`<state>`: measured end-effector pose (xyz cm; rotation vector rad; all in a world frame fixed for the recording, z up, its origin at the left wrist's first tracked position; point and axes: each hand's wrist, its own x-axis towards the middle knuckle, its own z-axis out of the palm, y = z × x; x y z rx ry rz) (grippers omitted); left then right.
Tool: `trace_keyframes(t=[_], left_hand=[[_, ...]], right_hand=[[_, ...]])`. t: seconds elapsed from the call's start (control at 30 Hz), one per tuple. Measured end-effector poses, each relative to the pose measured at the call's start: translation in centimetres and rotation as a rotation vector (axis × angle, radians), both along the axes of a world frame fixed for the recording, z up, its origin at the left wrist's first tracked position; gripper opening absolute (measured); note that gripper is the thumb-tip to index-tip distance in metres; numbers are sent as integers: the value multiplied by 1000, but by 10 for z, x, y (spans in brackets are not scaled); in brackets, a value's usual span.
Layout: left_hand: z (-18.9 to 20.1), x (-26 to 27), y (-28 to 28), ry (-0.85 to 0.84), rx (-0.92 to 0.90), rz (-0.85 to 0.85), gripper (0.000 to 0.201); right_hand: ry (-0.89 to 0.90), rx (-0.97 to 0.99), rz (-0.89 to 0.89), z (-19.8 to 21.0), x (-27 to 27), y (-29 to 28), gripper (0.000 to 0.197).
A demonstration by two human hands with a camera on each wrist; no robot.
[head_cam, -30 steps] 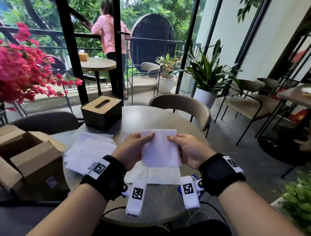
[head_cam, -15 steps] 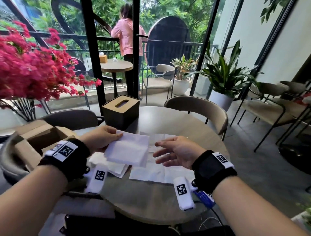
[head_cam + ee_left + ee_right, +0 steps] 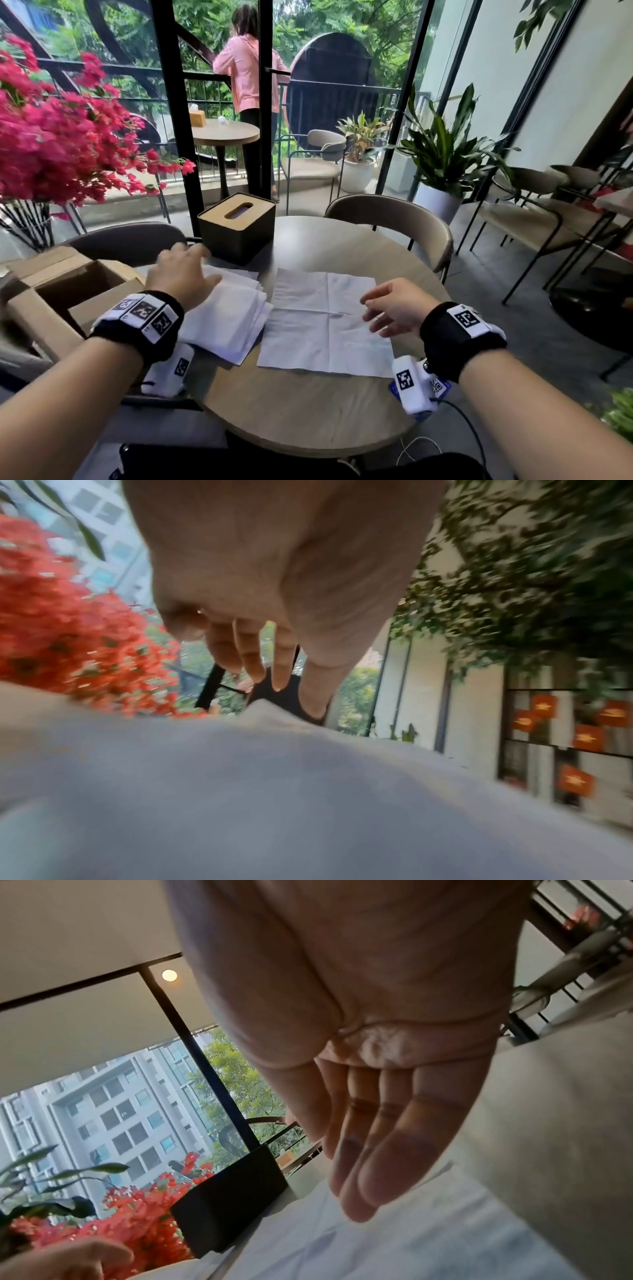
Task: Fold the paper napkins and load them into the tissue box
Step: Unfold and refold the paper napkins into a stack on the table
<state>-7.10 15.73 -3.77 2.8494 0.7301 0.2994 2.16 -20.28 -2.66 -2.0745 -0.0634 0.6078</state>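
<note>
A black tissue box point(image 3: 238, 226) with a tan slotted lid stands at the far side of the round table point(image 3: 308, 411). A stack of folded white napkins point(image 3: 226, 318) lies left of centre, with my left hand point(image 3: 183, 274) hovering over its far left corner, fingers relaxed and holding nothing. One unfolded white napkin point(image 3: 325, 329) lies flat in the middle. My right hand point(image 3: 390, 308) floats just above its right edge, fingers straight and empty. The left wrist view shows the napkin stack point(image 3: 274, 791) under my left hand point(image 3: 274, 642); the right wrist view shows the box point(image 3: 229, 1199).
An open cardboard box point(image 3: 65, 294) sits at the table's left edge. Chairs point(image 3: 394, 219) ring the far side, pink flowers point(image 3: 58, 137) hang at the left, potted plants point(image 3: 442, 161) stand at the right. A person point(image 3: 246, 78) stands outside by another table.
Both hands held a folded napkin a second ago. My left hand carried it left onto the stack and let go. My right hand dropped toward the unfolded napkin.
</note>
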Motion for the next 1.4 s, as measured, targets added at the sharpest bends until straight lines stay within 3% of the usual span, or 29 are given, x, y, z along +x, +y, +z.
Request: trace_keyframes(t=[0.13, 0.23, 0.33, 0.47, 0.63, 0.73, 0.9, 1.1, 1.23, 1.4], left_hand=[[23, 12, -59, -78, 61, -263, 40], [20, 28, -105, 49, 76, -446, 42], [2, 44, -138, 229, 74, -520, 55], [-21, 53, -162, 410, 117, -521, 49], [-33, 56, -166, 363, 124, -532, 48], [-34, 57, -167, 313, 134, -524, 43], [-34, 61, -166, 233, 101, -436, 9], [-35, 62, -162, 217, 119, -448, 6], [-35, 58, -161, 246, 90, -509, 17], [-34, 55, -162, 258, 132, -512, 6]], right_hand=[[-133, -209, 30, -8, 14, -9, 15], [-228, -281, 75, -14, 20, -14, 17], [-238, -327, 189, -20, 18, -17, 26], [-221, -422, 314, -25, 8, -26, 47], [-244, -529, 398, -28, 9, -41, 47], [-241, -494, 370, -28, 11, -46, 46], [-203, -329, 241, -34, 13, -51, 43], [-194, -258, 204, -35, 15, -60, 43], [-180, -257, 221, -36, 15, -62, 44], [-196, -260, 219, -35, 12, -61, 42]])
